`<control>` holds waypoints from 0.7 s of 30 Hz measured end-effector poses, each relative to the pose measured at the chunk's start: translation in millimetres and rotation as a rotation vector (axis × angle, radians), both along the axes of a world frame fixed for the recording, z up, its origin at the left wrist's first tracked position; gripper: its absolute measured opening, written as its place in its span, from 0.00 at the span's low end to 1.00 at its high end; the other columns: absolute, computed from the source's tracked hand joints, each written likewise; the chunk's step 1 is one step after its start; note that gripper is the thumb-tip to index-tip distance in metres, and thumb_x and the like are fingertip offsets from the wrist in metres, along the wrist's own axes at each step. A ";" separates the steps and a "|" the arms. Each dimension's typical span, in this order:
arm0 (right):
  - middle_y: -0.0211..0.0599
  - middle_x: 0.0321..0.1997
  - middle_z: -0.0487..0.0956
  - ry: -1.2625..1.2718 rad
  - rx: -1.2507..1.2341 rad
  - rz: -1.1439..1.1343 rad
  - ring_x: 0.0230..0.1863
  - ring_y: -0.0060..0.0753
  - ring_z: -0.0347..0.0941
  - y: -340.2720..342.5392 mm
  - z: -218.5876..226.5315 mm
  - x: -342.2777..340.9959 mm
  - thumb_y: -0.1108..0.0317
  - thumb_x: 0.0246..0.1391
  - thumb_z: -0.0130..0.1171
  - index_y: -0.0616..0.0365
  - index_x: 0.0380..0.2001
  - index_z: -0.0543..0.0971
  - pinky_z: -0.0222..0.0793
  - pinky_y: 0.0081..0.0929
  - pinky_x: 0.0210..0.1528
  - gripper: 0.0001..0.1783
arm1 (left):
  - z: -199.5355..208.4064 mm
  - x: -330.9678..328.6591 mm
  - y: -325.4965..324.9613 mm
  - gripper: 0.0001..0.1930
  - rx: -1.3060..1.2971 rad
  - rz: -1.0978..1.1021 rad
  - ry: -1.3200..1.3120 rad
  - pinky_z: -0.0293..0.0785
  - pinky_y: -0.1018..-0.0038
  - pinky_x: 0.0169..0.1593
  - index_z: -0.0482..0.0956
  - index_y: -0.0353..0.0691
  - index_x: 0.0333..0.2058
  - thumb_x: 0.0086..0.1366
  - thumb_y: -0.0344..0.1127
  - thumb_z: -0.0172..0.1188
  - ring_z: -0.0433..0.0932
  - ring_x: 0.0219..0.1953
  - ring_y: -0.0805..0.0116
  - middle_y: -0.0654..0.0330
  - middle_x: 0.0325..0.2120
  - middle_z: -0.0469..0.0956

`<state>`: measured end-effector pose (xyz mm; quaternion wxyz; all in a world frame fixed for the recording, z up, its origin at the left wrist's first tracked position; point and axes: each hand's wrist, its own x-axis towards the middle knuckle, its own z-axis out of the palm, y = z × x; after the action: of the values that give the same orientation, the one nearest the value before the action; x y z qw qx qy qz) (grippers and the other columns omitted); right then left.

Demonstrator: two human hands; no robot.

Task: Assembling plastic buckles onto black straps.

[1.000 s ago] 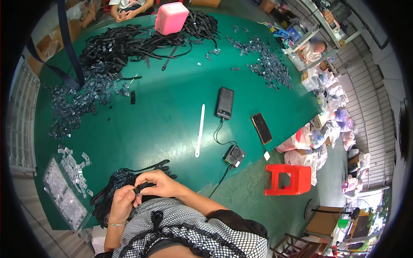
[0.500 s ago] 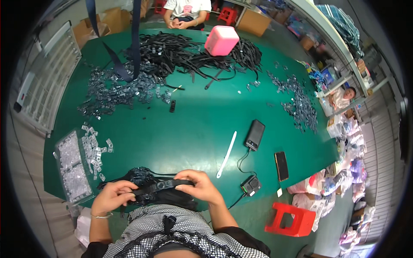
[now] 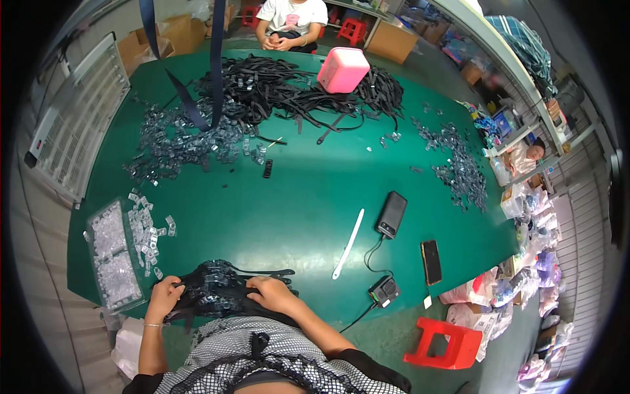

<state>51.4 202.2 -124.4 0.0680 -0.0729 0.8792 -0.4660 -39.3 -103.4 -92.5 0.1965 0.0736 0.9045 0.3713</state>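
A bundle of black straps (image 3: 226, 305) lies at the near edge of the green table, right in front of me. Dark, shiny plastic buckles (image 3: 215, 279) are gathered at its middle. My left hand (image 3: 165, 297) is closed at the bundle's left end, its curled fingers on the straps. Over the right part, my right hand (image 3: 272, 295) bends its fingers down onto the straps, with its fingertips partly hidden. Several strap ends stick out to the right beyond that hand.
Left of the bundle stands a clear tray (image 3: 141, 303) of small clear plastic pieces, with loose ones beside it. A white stick (image 3: 348, 243), power bank (image 3: 392, 214), small cabled device (image 3: 384, 291) and phone (image 3: 430, 261) lie rightward. Farther off are strap heaps (image 3: 275, 85), a pink container (image 3: 343, 69) and a seated person.
The single strap stretched between my hands has gone down onto the bundle. My hands have moved lower and apart, my left leftward, my right slightly left onto the straps.
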 end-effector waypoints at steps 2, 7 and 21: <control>0.42 0.38 0.75 0.020 0.009 0.013 0.42 0.46 0.70 1.2 1.1 -0.6 0.67 0.42 0.59 0.60 0.36 0.73 0.66 0.36 0.44 0.16 | -2.7 -0.1 -3.2 0.12 -0.022 -0.032 0.067 0.65 0.75 0.22 0.72 0.32 0.33 0.53 0.34 0.58 0.71 0.15 0.70 0.58 0.11 0.69; 0.43 0.38 0.75 0.078 0.049 -0.016 0.42 0.47 0.70 5.2 5.0 5.7 0.67 0.42 0.60 0.60 0.35 0.73 0.66 0.37 0.44 0.15 | 0.9 -1.3 3.9 0.11 -0.192 -0.089 0.258 0.67 0.66 0.27 0.73 0.34 0.34 0.54 0.35 0.56 0.72 0.21 0.55 0.53 0.16 0.71; 0.38 0.37 0.69 0.567 0.313 -0.788 0.43 0.42 0.63 104.4 7.5 -36.5 0.71 0.39 0.59 0.58 0.34 0.71 0.59 0.37 0.42 0.15 | 2.1 -41.2 59.2 0.07 -0.185 -0.372 0.370 0.67 0.68 0.32 0.73 0.31 0.33 0.56 0.29 0.52 0.72 0.27 0.56 0.51 0.28 0.72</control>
<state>14.9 306.6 -116.9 -0.3443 0.1518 0.8829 -0.2810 -80.5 -44.2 -90.5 0.0985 0.2865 0.9261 0.2248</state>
